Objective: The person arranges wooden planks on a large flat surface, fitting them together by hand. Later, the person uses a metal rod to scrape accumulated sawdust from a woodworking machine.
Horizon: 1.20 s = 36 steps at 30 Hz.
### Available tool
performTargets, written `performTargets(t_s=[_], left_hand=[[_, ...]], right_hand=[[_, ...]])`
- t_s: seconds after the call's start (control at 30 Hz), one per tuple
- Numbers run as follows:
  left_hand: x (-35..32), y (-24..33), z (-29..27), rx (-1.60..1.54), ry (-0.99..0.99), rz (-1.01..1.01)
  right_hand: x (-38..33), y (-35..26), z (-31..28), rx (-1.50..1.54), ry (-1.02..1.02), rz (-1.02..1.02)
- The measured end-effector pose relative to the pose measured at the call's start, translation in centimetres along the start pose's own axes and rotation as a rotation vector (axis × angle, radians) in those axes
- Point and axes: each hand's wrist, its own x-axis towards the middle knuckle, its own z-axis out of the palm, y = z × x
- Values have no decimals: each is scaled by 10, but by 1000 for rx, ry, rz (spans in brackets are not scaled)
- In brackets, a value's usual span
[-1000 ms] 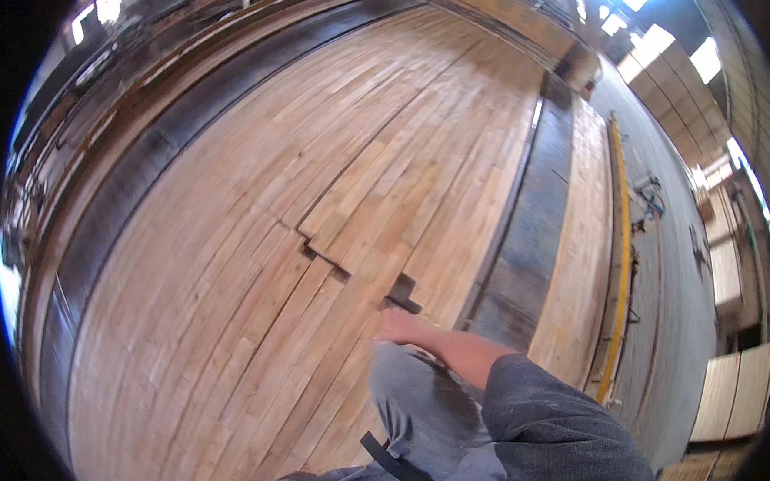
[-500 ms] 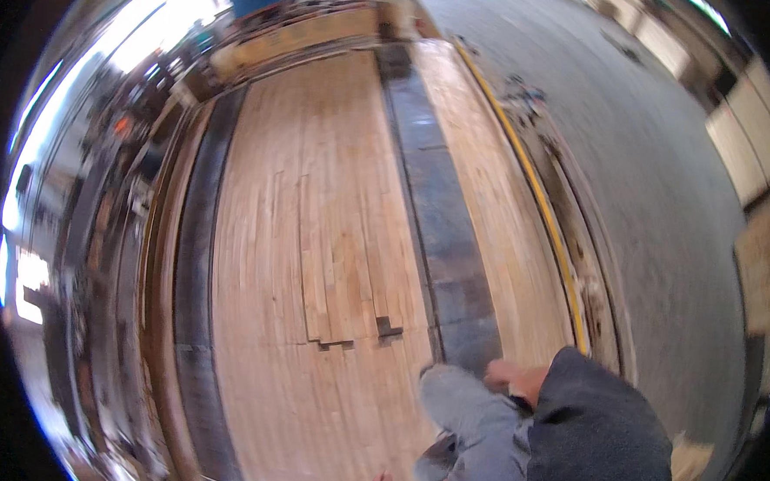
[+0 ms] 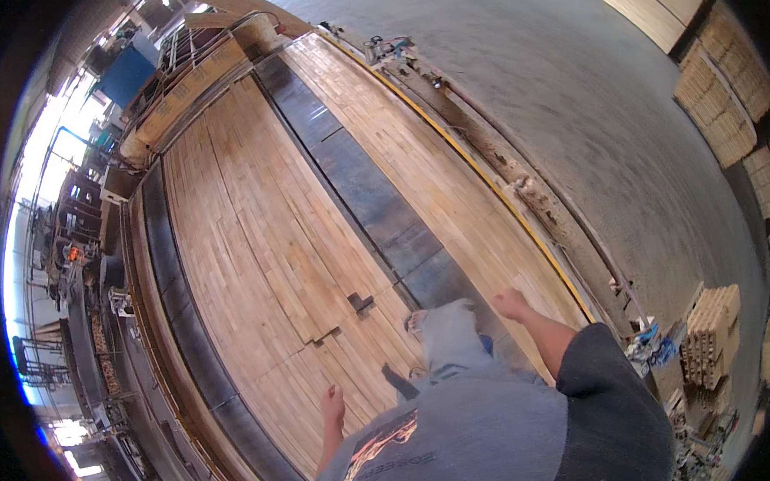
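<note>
My left hand (image 3: 333,405) hangs over the bed of pale wooden strips (image 3: 254,242), its fingers curled in and nothing showing in them. On the other side, my right hand (image 3: 510,304) is a loose fist above the right-hand run of strips (image 3: 439,200), beside the dark metal band (image 3: 371,183); it too appears to hold nothing. Neither hand visibly touches the wood. My grey trouser leg (image 3: 450,331) reaches down to the metal band's left edge. Two dark notches break the strips where board ends are uneven: one notch (image 3: 360,304) near my leg, the other farther left.
A yellow rail (image 3: 492,189) borders the strips on the right, with a concrete floor (image 3: 581,146) beyond. Stacked wood (image 3: 709,336) stands at the right. Another dark metal band (image 3: 175,256) and machinery (image 3: 81,225) line the left; a wooden beam (image 3: 192,91) crosses the far end.
The whole view has swung, so the strip bed now slants toward the upper left. My left hand has come farther into view. My right forearm shows more, its hand farther out from my body.
</note>
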Motion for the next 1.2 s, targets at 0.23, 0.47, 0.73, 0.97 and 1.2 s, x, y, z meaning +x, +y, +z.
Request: performTargets(t_s=[0.23,0.47,0.73,0.97,1.2], left_hand=[[-32,-37,54,299,-330,47],[-52,5,111,720,-562,239],[-74,70,113,522,-357,188],[-129,174,131,-47,-59,348],[-237,-4,144,-87,277,-83]], right_hand=[[-164,225,126,-150,-25,-73],[-258,314,163,304,14,240],[-126,290,110,-382,-143,-284],[-42,137,-52,199,-168,250],[68,120,-44,125,-303,133]])
